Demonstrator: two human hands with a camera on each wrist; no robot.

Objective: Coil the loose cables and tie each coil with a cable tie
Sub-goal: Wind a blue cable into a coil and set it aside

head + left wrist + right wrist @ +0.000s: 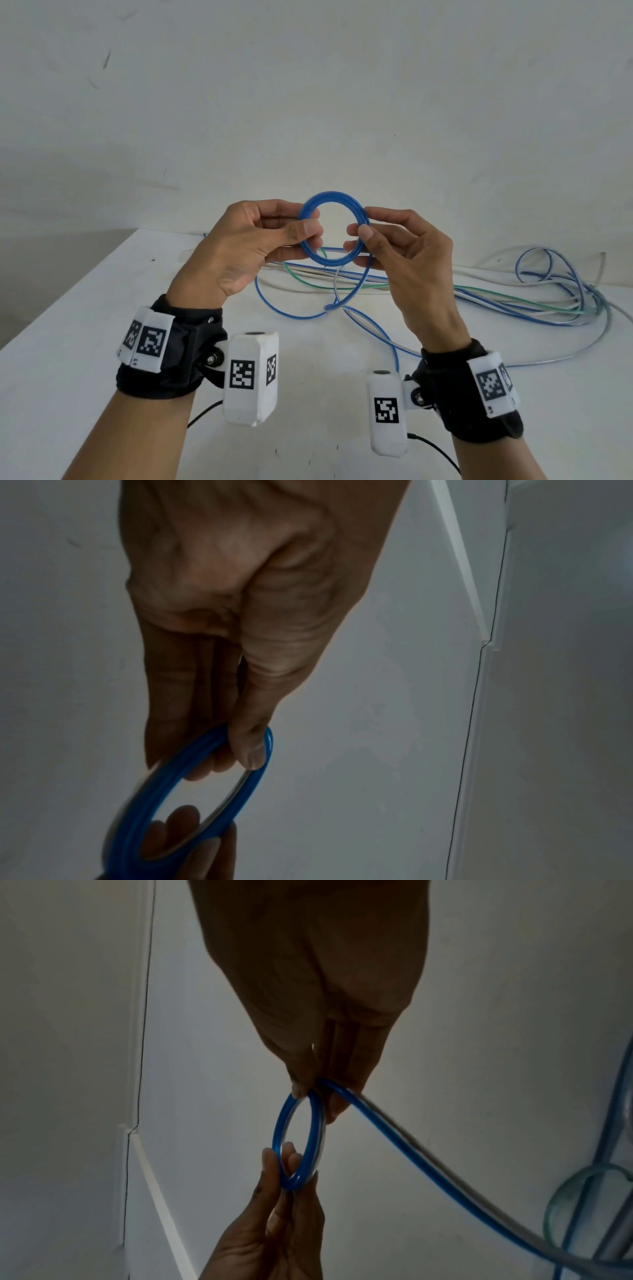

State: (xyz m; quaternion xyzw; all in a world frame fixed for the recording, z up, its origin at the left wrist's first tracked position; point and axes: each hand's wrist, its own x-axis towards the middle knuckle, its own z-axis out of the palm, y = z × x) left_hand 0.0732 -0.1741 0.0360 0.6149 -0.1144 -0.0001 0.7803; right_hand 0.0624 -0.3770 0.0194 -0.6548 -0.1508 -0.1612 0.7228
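I hold a small blue coil [333, 232] up between my hands, above the table [85, 308], its ring standing upright with the open face turned toward me. My left hand [251, 245] pinches its left side between thumb and fingers; my right hand [399, 248] pinches the right side the same way. From under my right fingers the uncoiled blue cable [356, 291] drops down and trails back below my wrists. Beyond and to the right of my right hand lies a loose tangle of cables [534, 294], blue, green and pale, running long-ways left to right. How many turns the coil has I cannot tell. Both wrist views are dim, and the coil's near edge is blurred in the left one.
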